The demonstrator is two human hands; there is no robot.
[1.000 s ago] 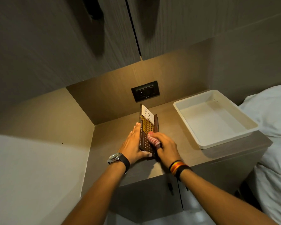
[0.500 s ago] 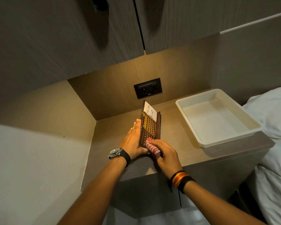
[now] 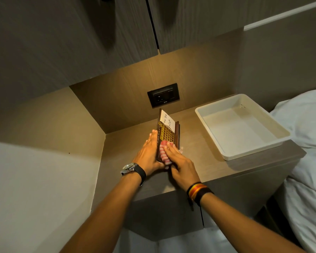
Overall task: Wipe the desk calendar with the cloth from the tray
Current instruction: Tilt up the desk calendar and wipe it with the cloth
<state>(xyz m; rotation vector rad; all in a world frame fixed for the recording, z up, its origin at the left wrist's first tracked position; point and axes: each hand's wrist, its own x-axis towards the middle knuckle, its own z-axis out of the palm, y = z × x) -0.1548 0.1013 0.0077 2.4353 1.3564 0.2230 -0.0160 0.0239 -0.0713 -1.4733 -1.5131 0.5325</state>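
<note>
Mid-frame: left hand [image 3: 147,155] flat, unclenched, bracing desk calendar [image 3: 167,134] upright; right hand [image 3: 179,162] gripping cloth [image 3: 164,152], wiping its face. Tray [image 3: 211,114] right, empty.

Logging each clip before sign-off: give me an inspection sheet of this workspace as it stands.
Surface: wooden bedside top, lit from above.
Job's things: desk calendar upright; striped cloth pressed on its face; white tray holds nothing.
Clutter: nothing seen.
Grippers: left hand flat, bracing the calendar; right hand pressing the cloth.
Cables: nothing seen; wall socket unused.
Surroundings: cabinet doors above, pillow to the right.
</note>
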